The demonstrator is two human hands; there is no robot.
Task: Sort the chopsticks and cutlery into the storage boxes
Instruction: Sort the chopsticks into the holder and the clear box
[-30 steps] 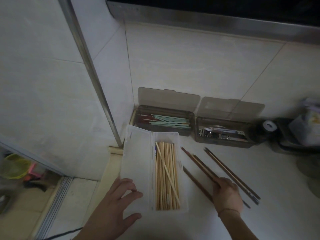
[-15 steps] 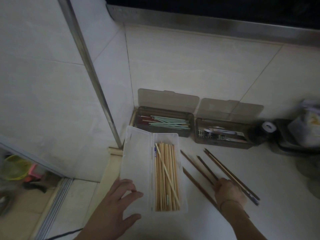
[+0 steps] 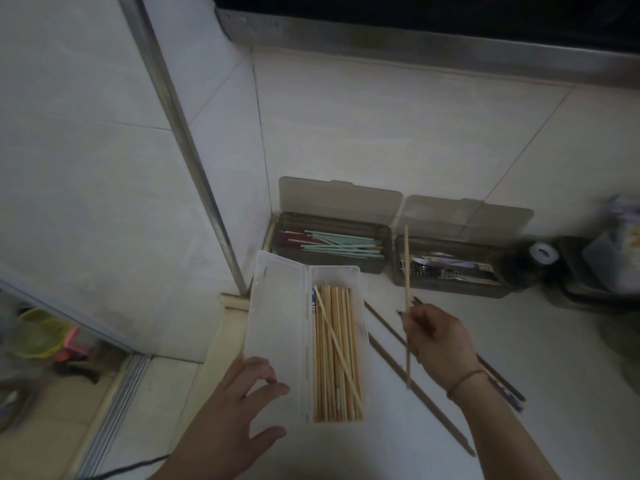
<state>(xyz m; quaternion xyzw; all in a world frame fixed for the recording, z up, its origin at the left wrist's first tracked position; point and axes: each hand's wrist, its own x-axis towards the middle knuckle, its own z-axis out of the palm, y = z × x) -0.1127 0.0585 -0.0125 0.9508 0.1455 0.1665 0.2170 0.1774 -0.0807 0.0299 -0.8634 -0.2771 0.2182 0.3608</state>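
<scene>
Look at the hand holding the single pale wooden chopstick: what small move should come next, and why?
Probably carry the pale wooden chopstick leftward and lay it lengthwise in the clear plastic box. The right hand pinches it above the counter; that open box already holds matching pale wooden chopsticks, and the left hand rests on its open lid.

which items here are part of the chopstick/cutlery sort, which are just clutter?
Job:
light chopstick in right hand
dark chopsticks on the counter
clear box, under left hand
green chopstick box
cutlery box

Clutter:
black round item
yellow basket on the floor
</scene>
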